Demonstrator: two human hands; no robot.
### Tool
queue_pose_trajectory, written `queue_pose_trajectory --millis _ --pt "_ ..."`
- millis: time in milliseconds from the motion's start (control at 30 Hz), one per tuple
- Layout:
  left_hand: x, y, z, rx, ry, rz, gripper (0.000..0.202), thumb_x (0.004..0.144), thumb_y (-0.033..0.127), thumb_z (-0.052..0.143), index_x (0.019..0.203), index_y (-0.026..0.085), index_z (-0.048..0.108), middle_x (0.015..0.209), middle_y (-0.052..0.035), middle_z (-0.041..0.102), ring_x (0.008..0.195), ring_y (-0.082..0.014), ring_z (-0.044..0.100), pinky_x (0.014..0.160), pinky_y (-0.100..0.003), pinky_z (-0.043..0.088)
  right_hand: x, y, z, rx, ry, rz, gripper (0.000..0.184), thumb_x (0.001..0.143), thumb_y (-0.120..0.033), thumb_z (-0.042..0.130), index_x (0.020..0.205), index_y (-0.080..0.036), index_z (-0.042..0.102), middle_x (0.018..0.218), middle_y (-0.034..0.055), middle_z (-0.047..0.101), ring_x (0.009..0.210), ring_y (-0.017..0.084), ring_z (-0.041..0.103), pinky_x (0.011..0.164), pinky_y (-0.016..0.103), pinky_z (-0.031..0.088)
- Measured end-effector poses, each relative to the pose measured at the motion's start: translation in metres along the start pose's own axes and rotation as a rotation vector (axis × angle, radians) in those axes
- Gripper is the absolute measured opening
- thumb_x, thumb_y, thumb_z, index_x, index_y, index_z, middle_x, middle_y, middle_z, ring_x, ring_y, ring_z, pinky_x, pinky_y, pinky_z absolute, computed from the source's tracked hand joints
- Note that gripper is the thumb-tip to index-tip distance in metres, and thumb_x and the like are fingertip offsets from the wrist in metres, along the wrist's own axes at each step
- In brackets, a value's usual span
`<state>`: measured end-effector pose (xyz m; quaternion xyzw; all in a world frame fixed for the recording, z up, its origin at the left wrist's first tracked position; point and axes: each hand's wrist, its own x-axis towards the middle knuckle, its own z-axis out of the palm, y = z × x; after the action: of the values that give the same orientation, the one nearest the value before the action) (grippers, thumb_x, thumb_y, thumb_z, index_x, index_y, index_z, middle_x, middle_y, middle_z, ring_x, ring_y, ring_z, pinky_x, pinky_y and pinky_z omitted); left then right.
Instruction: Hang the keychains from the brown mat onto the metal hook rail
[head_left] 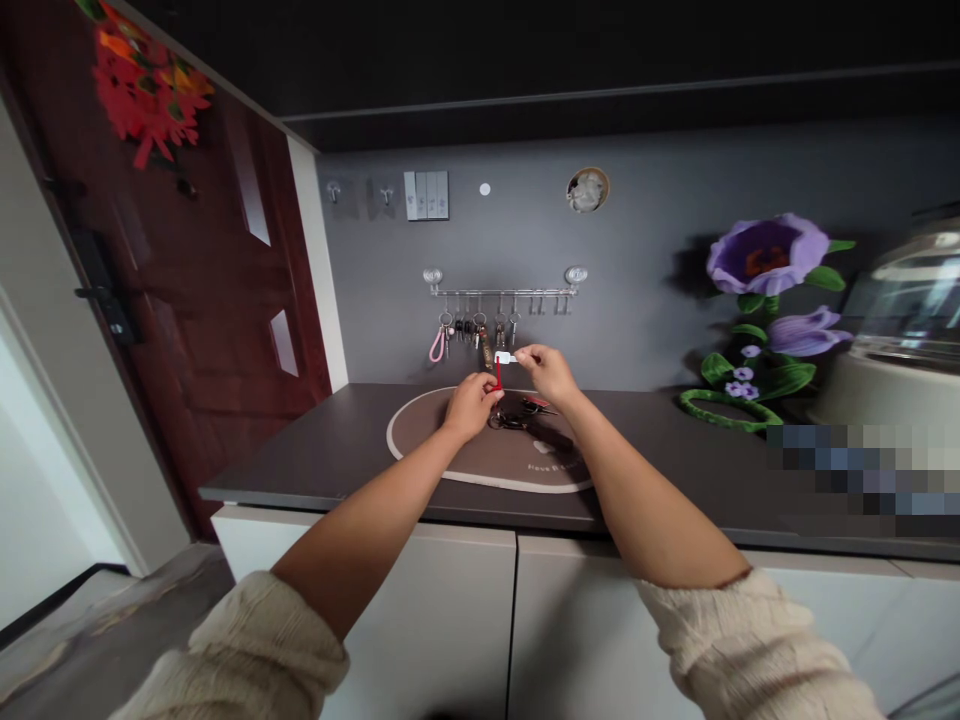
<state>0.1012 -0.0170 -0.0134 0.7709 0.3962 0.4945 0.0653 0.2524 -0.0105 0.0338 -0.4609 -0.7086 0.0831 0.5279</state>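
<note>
Over the brown mat, my right hand (549, 372) pinches a key with a white head (504, 357) by its far end, holding it roughly level. A red cord (498, 372) hangs down from the white head. My left hand (471, 404) has its thumb and fingers closed on the lower part of that cord. Below both hands, a dark bunch of keys (513, 423) and a red item (535, 403) lie on the mat (427, 440); their details are too small to make out.
Behind my hands, a clear hook rail (504, 292) on the grey wall carries several key sets and a pink wrist strap (437, 346). Purple fabric flowers (771, 258) and a large glass-topped container (907, 330) stand right. A dark red door (217, 300) is left; a dark cabinet (562, 50) overhangs.
</note>
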Motion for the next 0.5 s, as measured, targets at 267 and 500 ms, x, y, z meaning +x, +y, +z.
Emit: queue_pose_trajectory --millis 267,500 --pt "0.0005 -0.0016 0.0011 -0.038 0.013 -0.043 0.013 0.071 0.018 0.054 0.084 0.017 0.057 0.083 -0.0021 0.053 0.066 -0.0099 0.049 0.069 -0.024 0.04 -0.0006 -0.002 0.0028 0.229 0.038 0.058 0.035 0.069 -0.045 0.049 0.075 -0.011 0.059 0.072 0.0033 0.059 0.066 0.012 0.048 0.067 0.026 0.036" --pt "0.0036 -0.0018 0.0037 -0.387 -0.033 -0.166 0.006 0.07 0.016 0.052 0.074 0.014 0.056 0.069 -0.0011 0.058 0.064 -0.0109 0.052 0.064 -0.023 0.04 -0.0027 0.0 0.0037 0.293 0.107 0.211 0.031 0.067 -0.042 0.052 0.072 -0.012 0.059 0.065 0.0004 0.056 0.061 0.01 0.045 0.065 0.024 0.035"
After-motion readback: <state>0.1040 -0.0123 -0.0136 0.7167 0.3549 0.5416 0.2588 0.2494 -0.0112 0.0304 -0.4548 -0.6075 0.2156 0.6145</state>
